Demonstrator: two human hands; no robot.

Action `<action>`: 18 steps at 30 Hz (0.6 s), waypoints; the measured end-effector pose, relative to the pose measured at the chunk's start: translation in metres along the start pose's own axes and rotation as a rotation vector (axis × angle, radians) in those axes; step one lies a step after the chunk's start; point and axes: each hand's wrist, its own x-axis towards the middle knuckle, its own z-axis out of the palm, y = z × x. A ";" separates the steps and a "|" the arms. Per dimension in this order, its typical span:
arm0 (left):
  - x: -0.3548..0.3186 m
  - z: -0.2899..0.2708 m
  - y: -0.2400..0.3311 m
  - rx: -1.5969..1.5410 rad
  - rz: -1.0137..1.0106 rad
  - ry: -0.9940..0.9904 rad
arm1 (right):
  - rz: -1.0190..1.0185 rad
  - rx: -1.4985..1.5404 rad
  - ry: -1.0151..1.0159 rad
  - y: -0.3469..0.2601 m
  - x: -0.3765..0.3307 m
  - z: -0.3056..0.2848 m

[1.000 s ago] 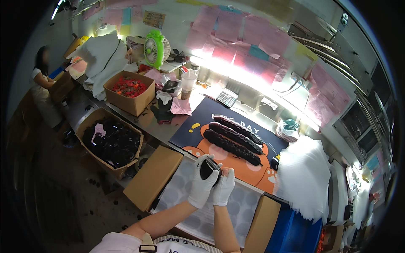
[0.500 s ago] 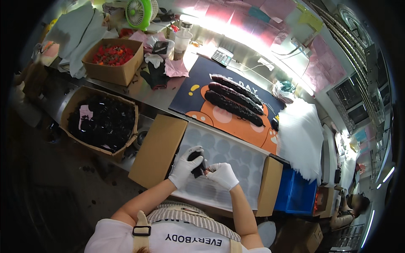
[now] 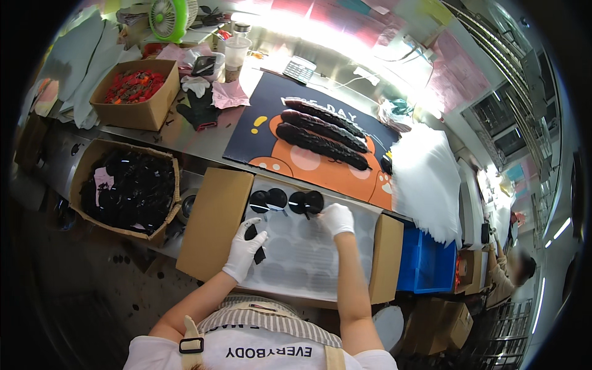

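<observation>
"Gripping what, that white-gloved left hand [image 3: 242,251]?"
"Flat black pieces [image 3: 259,254], fingers curled round, probably keeping them stacked."
"The white-gloved right hand [image 3: 338,220]?"
"Can't tell its grip; it's beside round black discs [image 3: 315,200] on thin white sheeting [image 3: 308,262], probably for cushioning."

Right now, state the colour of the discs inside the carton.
The discs are glossy black; the head view shows them best.

Free room over near half of white sheet [image 3: 308,265], cardboard flaps [image 3: 213,225] either side, black discs [image 3: 314,200] beyond
</observation>
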 end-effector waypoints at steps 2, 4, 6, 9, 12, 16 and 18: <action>0.006 0.001 0.002 -0.001 -0.041 -0.047 | 0.125 -0.075 -0.023 0.042 -0.005 -0.013; 0.008 0.007 0.005 0.014 -0.072 -0.062 | 0.175 -0.138 0.002 0.092 -0.010 -0.016; 0.009 0.014 0.007 -0.028 -0.076 -0.077 | 0.267 -0.081 0.010 0.133 -0.014 -0.015; 0.008 0.030 0.007 -0.072 -0.087 -0.115 | 0.416 0.129 -0.018 0.195 -0.017 0.003; 0.009 0.038 -0.002 -0.131 -0.098 -0.163 | 0.224 0.009 0.134 0.172 -0.038 -0.005; 0.010 0.055 -0.021 -0.075 -0.053 -0.246 | -0.265 0.323 -0.017 0.067 -0.080 -0.007; 0.010 0.065 -0.028 -0.061 -0.022 -0.365 | -0.394 0.276 -0.152 0.024 -0.102 0.001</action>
